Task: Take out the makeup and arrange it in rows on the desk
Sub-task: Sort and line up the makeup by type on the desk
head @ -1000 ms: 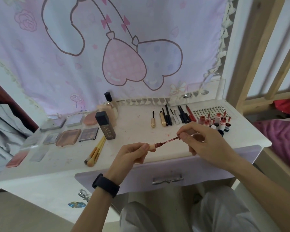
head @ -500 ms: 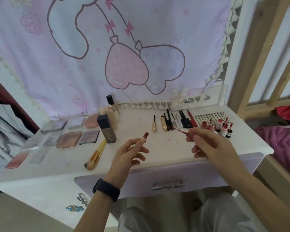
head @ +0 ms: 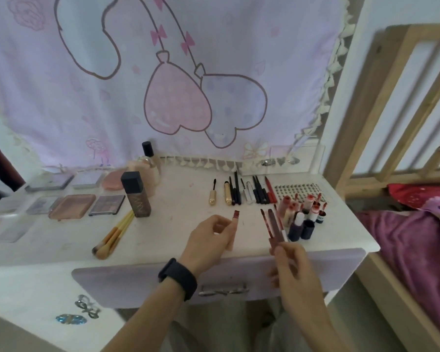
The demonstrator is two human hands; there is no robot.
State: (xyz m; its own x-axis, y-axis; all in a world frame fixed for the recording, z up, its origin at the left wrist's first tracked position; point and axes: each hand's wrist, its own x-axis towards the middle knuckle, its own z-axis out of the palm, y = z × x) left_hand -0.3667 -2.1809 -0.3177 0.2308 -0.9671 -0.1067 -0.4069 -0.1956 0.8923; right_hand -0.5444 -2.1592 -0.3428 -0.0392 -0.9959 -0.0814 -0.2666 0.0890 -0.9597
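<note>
My left hand point(head: 211, 240) is closed around a small beige lip gloss tube point(head: 233, 228), held upright with its dark red open neck at the top, over the white desk point(head: 163, 229). My right hand point(head: 291, 265) pinches the cap end of the applicator wand point(head: 273, 226). The wand points up and away and is blurred, just left of a cluster of lip gloss tubes point(head: 302, 212). A row of pencils and mascaras point(head: 241, 193) lies behind the hands. Palettes point(head: 71, 205) lie in rows at the left.
A dark foundation bottle point(head: 135, 195) and a rounder bottle point(head: 149, 161) stand mid-left, with makeup brushes point(head: 113, 235) in front. A sticker sheet point(head: 299, 190) lies at the back right. A lilac drawer front point(head: 137, 283) sits below my wrists. A wooden bed rail point(head: 391, 123) and pink bedding point(head: 417, 250) are on the right.
The wand has come out of the tube and my hands have separated. My right hand dropped toward the desk's near edge, the wand now pointing upward. My left hand keeps the tube upright.
</note>
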